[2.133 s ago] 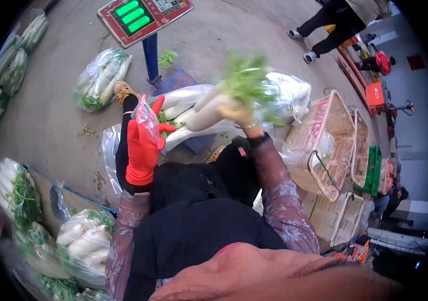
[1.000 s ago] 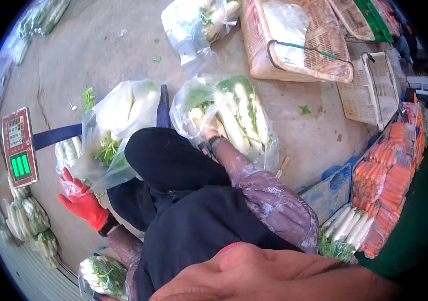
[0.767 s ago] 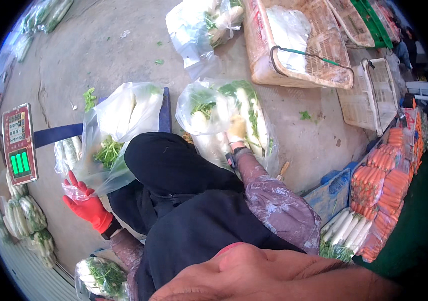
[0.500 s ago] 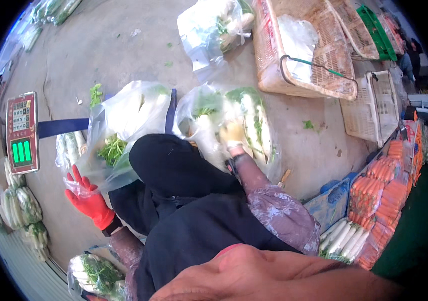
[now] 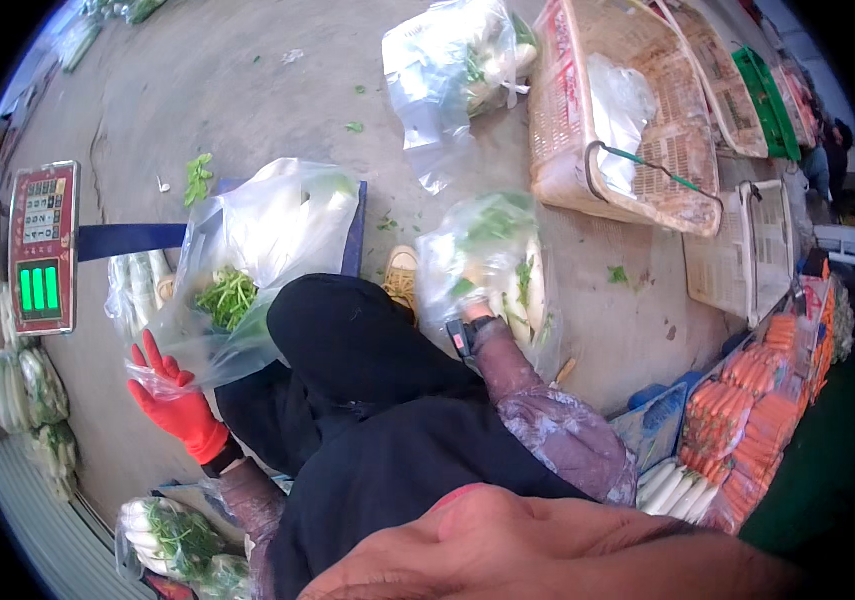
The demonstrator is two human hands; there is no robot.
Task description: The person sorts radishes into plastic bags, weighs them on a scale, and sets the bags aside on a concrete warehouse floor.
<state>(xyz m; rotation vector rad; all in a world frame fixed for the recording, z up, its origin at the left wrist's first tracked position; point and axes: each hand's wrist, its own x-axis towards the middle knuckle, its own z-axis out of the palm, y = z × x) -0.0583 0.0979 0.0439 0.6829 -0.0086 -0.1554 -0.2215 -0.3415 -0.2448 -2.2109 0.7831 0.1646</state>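
In a red glove, my left hand (image 5: 175, 400) has some fingers stretched up while it holds the rim of a clear plastic bag (image 5: 292, 225). That bag of white radishes lies on a blue platform (image 5: 350, 250), with green leaves (image 5: 227, 300) showing at its mouth. My right hand (image 5: 475, 308), in a pale glove, reaches into or under the film of a second bag (image 5: 442, 255), beside white radishes (image 5: 532, 290). Film and leaves hide its fingers. A third bag of radishes (image 5: 497, 70) lies farther off on the concrete floor.
A red-framed scale display (image 5: 44, 250) stands at the left. Plastic crates (image 5: 557, 150) stand at the upper right, with bagged carrots (image 5: 747, 400) and loose radishes (image 5: 677, 490) at the lower right. Bagged vegetables (image 5: 172, 540) sit at the lower left. My shoe (image 5: 400, 280) is between the bags.
The second bag has shifted right along with my right hand, uncovering my shoe. The right fingers, earlier visible over the radishes, are now covered. My left hand keeps its pose.
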